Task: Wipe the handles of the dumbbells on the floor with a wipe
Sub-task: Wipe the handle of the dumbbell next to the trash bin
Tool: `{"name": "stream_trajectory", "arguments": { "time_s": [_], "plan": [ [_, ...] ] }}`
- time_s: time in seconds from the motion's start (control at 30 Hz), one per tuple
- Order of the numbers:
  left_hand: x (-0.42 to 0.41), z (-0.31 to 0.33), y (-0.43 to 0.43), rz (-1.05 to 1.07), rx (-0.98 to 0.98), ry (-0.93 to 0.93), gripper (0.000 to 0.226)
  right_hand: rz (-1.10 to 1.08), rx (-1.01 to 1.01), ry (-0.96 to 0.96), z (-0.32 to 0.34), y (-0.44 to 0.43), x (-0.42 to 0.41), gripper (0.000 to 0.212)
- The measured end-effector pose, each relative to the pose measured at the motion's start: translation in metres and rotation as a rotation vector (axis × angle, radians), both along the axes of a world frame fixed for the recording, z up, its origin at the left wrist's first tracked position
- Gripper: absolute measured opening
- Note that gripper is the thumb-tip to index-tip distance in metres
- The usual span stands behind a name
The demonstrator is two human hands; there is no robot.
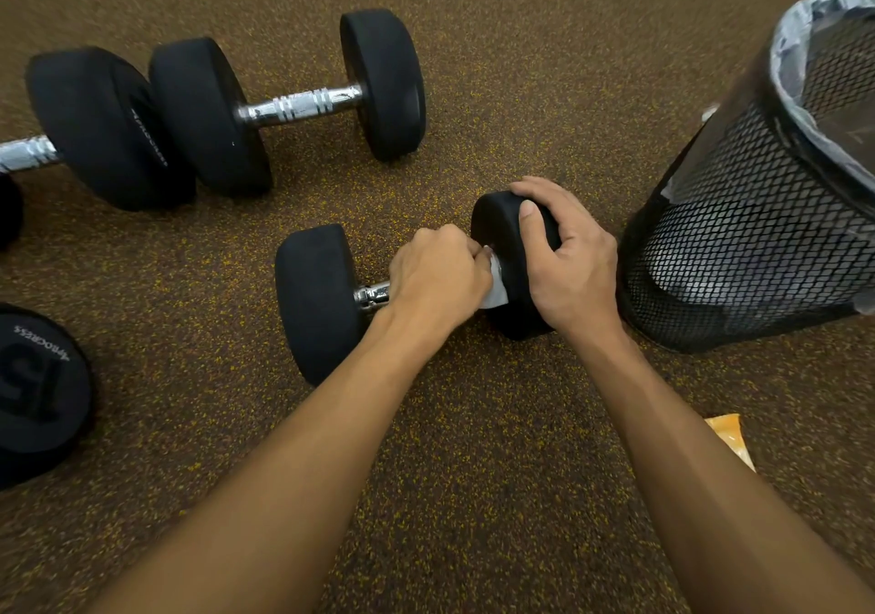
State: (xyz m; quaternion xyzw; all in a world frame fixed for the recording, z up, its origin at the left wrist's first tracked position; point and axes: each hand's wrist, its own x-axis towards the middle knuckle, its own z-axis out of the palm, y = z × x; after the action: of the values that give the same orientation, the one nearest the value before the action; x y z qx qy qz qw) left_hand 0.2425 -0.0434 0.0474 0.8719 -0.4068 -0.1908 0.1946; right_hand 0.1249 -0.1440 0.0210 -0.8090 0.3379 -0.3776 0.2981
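As dumbbell (317,301) lies crosswise, left hand (435,277) clenches wipe (496,292); right hand (568,263) clasps its end

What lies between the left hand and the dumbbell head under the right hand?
A white wipe, gripped by the left hand on the handle; head view.

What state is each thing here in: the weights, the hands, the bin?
Left hand: grips the wipe round the near dumbbell at its handle.
Right hand: holds that dumbbell's right head.
Wipe: wrapped on the handle, mostly hidden.
Far dumbbell: lying untouched, handle bare.
Mesh bin: upright, lined with a bag.
Orange packet: lying flat, partly hidden by the right arm.
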Motion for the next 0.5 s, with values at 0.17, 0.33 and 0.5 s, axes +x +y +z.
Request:
{"name": "stream_trajectory", "arguments": {
  "time_s": [0.17,0.33,0.5],
  "plan": [
    [-0.013,-0.019,0.027,-0.079,-0.303,-0.091,0.027,-0.003,0.015,0.004,0.001,0.0,0.0,0.03],
    [-0.01,-0.021,0.032,0.048,-0.31,-0.003,0.039,-0.004,0.018,0.011,0.003,0.0,0.001,0.03],
    [-0.011,-0.016,0.025,0.018,-0.289,0.07,0.031,-0.005,0.018,0.017,0.002,0.0,0.001,0.03]
  ]
}}
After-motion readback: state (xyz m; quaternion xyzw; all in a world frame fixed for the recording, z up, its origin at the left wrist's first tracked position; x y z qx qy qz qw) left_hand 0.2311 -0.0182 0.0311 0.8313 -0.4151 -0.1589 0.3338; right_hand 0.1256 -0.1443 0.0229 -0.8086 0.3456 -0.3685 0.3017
